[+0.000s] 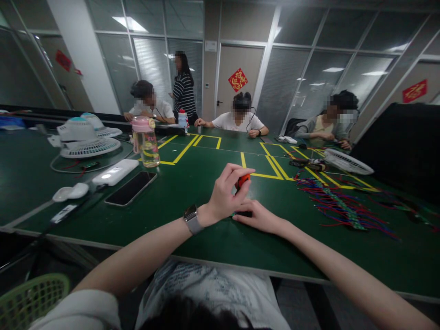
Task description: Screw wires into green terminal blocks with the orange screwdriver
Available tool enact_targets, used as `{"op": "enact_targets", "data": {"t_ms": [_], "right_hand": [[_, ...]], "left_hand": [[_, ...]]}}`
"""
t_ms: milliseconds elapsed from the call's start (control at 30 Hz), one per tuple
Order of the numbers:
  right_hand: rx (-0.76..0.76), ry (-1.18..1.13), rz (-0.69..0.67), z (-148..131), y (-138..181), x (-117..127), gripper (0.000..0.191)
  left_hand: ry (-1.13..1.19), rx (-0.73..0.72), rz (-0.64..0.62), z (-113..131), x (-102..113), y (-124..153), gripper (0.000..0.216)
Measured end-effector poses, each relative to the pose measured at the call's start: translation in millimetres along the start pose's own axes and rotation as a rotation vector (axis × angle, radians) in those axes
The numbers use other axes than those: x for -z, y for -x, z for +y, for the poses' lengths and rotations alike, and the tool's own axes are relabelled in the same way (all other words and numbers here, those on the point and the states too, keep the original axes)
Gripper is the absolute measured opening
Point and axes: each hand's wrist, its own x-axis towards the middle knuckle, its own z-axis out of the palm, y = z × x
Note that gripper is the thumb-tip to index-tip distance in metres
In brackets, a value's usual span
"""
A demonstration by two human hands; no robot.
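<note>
My left hand, with a watch on its wrist, is closed around a small orange tool handle held upright over the green table. My right hand lies low on the table just beneath it, fingers pressed on a small dark part that is mostly hidden. The two hands touch near the table's front middle.
A bundle of coloured wires lies to the right. At left are a black phone, a white power bank, a water bottle and small fans. Several people sit or stand at the far side. A green basket sits bottom left.
</note>
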Motion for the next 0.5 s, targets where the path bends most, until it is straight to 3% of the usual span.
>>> {"op": "enact_targets", "data": {"t_ms": [500], "right_hand": [[-0.005, -0.002, -0.011, 0.0, -0.2, 0.0, 0.027]], "left_hand": [[-0.03, -0.01, 0.016, -1.0, 0.1, 0.2, 0.019]]}}
